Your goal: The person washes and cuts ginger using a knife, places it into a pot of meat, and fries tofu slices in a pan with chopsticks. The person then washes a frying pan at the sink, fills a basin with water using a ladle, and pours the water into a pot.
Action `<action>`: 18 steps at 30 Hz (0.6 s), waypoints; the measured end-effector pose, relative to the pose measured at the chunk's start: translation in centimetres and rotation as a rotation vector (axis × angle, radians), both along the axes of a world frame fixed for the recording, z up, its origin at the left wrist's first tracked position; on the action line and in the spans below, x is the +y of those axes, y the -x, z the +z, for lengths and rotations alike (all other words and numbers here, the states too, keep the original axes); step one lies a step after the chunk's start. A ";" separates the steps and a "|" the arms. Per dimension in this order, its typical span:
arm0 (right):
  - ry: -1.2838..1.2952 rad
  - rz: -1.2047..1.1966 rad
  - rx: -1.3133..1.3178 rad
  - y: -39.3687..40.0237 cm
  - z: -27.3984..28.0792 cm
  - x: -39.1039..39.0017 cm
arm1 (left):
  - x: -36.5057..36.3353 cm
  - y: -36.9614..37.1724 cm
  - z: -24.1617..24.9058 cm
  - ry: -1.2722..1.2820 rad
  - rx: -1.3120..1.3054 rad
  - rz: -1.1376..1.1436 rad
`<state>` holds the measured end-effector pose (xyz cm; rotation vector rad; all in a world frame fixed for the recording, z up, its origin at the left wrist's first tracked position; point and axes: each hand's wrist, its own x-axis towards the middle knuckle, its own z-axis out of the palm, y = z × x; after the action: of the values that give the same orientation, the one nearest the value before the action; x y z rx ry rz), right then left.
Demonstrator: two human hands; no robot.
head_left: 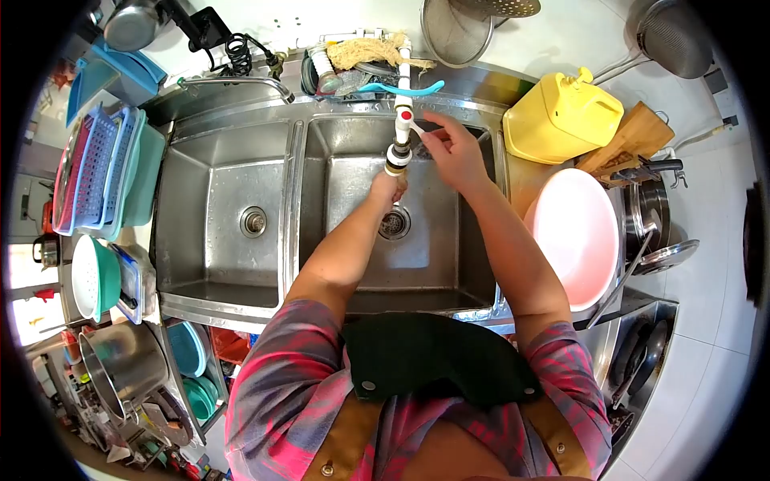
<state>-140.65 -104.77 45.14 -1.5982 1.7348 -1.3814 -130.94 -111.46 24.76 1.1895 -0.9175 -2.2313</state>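
Note:
A white pipe tap [405,120] with a red dot and a dark and brass-coloured spout end reaches over the right basin of a steel double sink [345,192]. My left hand [389,189] is just under the spout, above the drain [395,223]; its fingers are mostly hidden, and whether it holds anything does not show. At the tap's right side, my right hand [455,152] has its thumb and index finger at the white tap handle [416,127].
Along the back ledge lie a yellow mesh cloth [365,53] and a blue strip [401,89]. A metal faucet [241,81] hangs over the left basin. To the right stand a yellow jug [561,116] and a pink basin [576,236]; blue baskets [100,168] are at left.

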 end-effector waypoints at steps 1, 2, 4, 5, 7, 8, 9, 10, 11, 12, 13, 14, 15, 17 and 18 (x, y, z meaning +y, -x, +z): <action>0.002 -0.032 -0.010 0.3 -0.3 0.2 | -0.1 -0.1 0.0 -0.117 0.101 0.038; 0.004 -0.063 -0.020 0.7 -0.6 0.4 | -0.2 -0.2 0.2 -0.234 0.202 0.076; -0.027 -0.116 -0.068 1.6 -1.4 0.8 | 0.2 -1.0 1.3 -0.372 0.402 0.088; -0.059 -0.137 -0.106 2.1 -1.9 1.0 | 0.4 -0.9 0.8 -0.301 0.407 0.100; -0.088 -0.155 -0.139 2.7 -2.8 1.1 | 0.7 -0.7 -0.3 -0.155 0.417 0.130; -0.085 -0.154 -0.134 2.9 -3.4 1.1 | 0.6 -0.8 -0.8 -0.121 0.332 0.037; -0.081 -0.153 -0.129 2.9 -3.6 1.1 | 0.7 -0.9 0.2 -0.064 0.180 -0.062; -0.079 -0.149 -0.126 2.7 -3.4 1.1 | 0.7 -1.0 2.0 -0.007 0.027 -0.160; -0.077 -0.145 -0.122 2.4 -3.1 1.2 | 0.8 -1.2 3.0 0.050 -0.127 -0.257; -0.075 -0.142 -0.119 2.1 -2.8 1.3 | 0.7 -1.4 2.4 0.049 -0.062 -0.210; -0.068 -0.132 -0.130 1.9 -2.6 1.4 | 0.7 -1.6 1.8 -0.014 -0.017 -0.161; -0.061 -0.121 -0.140 1.7 -2.5 1.5 | 0.8 -1.8 1.2 -0.077 0.029 -0.112; -0.054 -0.111 -0.151 1.5 -2.3 1.6 | 0.8 -2.1 0.9 -0.140 0.074 -0.062; -0.044 -0.120 -0.107 1.1 -1.8 1.8 | 1.0 -2.9 0.4 -0.272 0.230 -0.010; -0.038 -0.120 -0.087 0.8 -1.6 1.9 | 1.2 -3.5 0.3 -0.336 0.306 0.019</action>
<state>-141.44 -102.91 43.57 -1.4129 1.8204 -1.4415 -127.41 -110.26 25.02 0.9416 -0.4207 -2.5272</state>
